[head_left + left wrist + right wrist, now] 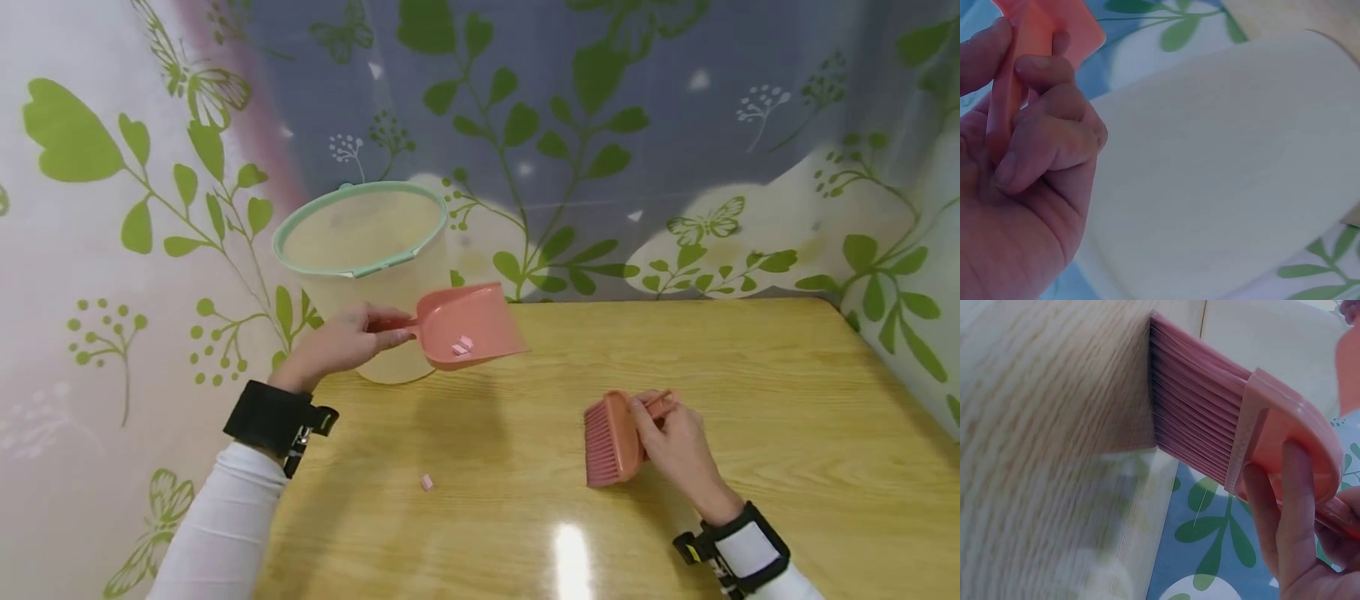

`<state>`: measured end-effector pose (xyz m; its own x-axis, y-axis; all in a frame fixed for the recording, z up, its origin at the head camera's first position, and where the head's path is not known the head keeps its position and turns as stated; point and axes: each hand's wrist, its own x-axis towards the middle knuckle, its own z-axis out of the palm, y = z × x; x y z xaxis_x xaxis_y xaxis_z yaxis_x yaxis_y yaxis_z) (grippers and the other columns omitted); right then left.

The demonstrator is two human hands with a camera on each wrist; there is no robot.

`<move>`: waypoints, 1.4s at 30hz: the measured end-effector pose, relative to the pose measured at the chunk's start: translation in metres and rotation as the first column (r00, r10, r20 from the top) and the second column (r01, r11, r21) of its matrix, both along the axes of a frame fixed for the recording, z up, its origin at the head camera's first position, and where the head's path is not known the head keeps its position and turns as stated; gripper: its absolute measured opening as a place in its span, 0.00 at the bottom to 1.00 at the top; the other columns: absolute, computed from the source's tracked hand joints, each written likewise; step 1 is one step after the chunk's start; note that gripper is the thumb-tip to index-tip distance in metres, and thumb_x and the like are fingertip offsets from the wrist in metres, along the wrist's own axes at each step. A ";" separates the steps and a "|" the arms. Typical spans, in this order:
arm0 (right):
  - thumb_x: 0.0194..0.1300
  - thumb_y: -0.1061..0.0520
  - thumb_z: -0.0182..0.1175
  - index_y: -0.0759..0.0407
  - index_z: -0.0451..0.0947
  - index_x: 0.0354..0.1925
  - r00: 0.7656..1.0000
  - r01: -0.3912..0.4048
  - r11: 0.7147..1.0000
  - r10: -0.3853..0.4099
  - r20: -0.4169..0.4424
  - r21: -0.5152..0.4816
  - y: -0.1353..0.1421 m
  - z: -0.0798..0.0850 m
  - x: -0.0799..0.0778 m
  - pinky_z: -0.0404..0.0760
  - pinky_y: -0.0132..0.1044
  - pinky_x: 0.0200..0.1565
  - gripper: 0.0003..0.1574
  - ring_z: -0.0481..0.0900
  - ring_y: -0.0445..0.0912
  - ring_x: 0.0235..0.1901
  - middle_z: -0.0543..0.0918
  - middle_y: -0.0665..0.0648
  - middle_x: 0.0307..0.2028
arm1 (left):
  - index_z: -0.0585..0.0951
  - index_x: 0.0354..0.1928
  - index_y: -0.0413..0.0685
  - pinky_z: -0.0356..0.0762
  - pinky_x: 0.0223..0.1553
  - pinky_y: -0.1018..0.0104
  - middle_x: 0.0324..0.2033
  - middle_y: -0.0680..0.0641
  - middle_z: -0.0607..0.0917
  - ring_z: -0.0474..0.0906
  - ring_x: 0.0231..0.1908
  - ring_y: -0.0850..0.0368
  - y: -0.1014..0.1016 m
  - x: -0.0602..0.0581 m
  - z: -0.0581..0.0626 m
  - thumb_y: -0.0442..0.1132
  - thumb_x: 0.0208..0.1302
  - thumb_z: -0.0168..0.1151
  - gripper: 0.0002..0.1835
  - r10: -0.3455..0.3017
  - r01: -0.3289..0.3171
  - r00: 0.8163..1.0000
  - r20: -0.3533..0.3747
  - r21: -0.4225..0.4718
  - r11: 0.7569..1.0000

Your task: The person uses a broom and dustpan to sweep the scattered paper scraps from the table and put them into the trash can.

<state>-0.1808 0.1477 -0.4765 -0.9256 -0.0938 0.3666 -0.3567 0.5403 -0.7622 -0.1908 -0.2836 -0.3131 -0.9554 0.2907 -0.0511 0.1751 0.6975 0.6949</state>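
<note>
My left hand (341, 340) grips the handle of a pink dustpan (480, 321), raised above the table in front of the bin. A few small pink-and-white pieces (462, 345) lie in the pan. In the left wrist view the fingers curl around the pink handle (1007, 119). My right hand (675, 442) holds a pink hand brush (618, 437) by its handle, bristles pointing left. The right wrist view has the bristles (1197, 400) close over the wood, two fingers (1297, 506) lying along the brush head. One small pink piece (427, 482) lies on the table, left of the brush.
A pale bin (397, 367) with a mint-green rim stands at the table's back left, behind the dustpan. The wooden table (750, 375) runs back to a leaf-patterned curtain (555, 167). More patterned covering hangs along the left and right sides.
</note>
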 end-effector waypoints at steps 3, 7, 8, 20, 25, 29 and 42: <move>0.77 0.59 0.60 0.68 0.84 0.45 1.000 0.015 1.000 -0.015 0.008 -0.005 0.001 0.002 -0.002 0.75 0.31 0.21 0.12 0.77 0.34 0.26 0.88 0.66 0.36 | 0.79 0.69 0.42 0.77 0.56 0.51 0.55 0.41 0.87 0.81 0.54 0.47 0.002 -0.005 0.020 0.43 0.79 0.58 0.22 0.004 -0.004 1.000 -0.004 0.000 1.000; 0.77 0.58 0.60 0.68 0.83 0.44 1.000 0.019 1.000 -0.019 0.022 0.003 0.000 0.003 -0.003 0.76 0.33 0.21 0.12 0.76 0.34 0.24 0.87 0.64 0.34 | 0.79 0.69 0.42 0.76 0.60 0.47 0.56 0.39 0.86 0.81 0.57 0.44 -0.003 -0.010 0.046 0.41 0.80 0.58 0.21 0.012 -0.012 1.000 -0.023 0.013 1.000; 0.77 0.58 0.60 0.68 0.84 0.44 1.000 0.019 1.000 -0.019 0.021 0.007 0.000 0.003 -0.003 0.76 0.33 0.22 0.12 0.76 0.34 0.24 0.87 0.64 0.34 | 0.79 0.69 0.41 0.75 0.61 0.47 0.57 0.38 0.86 0.80 0.58 0.44 -0.005 -0.011 0.052 0.40 0.80 0.57 0.21 0.020 -0.020 1.000 -0.024 0.018 1.000; 0.78 0.59 0.59 0.68 0.82 0.46 0.998 0.009 1.000 -0.007 0.060 -0.030 0.003 0.000 0.000 0.76 0.34 0.20 0.11 0.76 0.34 0.22 0.87 0.63 0.32 | 0.76 0.71 0.39 0.68 0.64 0.44 0.65 0.36 0.79 0.73 0.66 0.43 -0.042 -0.017 0.090 0.46 0.81 0.55 0.25 0.170 -0.171 0.984 -0.044 -0.002 0.985; 0.77 0.61 0.59 0.68 0.82 0.45 0.999 0.020 0.999 -0.018 0.050 -0.039 0.004 -0.005 0.001 0.75 0.34 0.20 0.10 0.74 0.34 0.21 0.86 0.63 0.32 | 0.73 0.73 0.36 0.70 0.56 0.49 0.65 0.32 0.76 0.73 0.57 0.41 -0.060 -0.034 0.091 0.48 0.83 0.51 0.28 0.247 -0.248 0.968 -0.044 -0.029 0.968; 0.77 0.61 0.59 0.68 0.83 0.44 0.996 0.039 0.998 -0.036 0.083 -0.044 0.006 -0.006 0.003 0.75 0.34 0.21 0.10 0.74 0.34 0.22 0.86 0.61 0.32 | 0.77 0.69 0.36 0.64 0.45 0.54 0.60 0.34 0.78 0.69 0.46 0.45 -0.069 -0.046 0.084 0.50 0.82 0.52 0.27 0.318 -0.325 0.943 -0.095 -0.071 0.943; 0.78 0.60 0.58 0.65 0.84 0.43 0.996 0.040 0.999 -0.040 0.079 0.005 0.007 -0.009 0.003 0.76 0.34 0.22 0.10 0.75 0.36 0.22 0.85 0.59 0.30 | 0.80 0.66 0.32 0.75 0.42 0.52 0.55 0.29 0.84 0.80 0.49 0.36 -0.083 -0.051 0.061 0.43 0.74 0.62 0.25 0.406 -0.476 0.855 -0.321 -0.176 0.862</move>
<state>-0.1780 0.1546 -0.4852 -0.9548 -0.0572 0.2917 -0.2732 0.5556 -0.7853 -0.2422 -0.3664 -0.2522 -0.9661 -0.1533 0.2077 -0.0397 0.8831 0.4675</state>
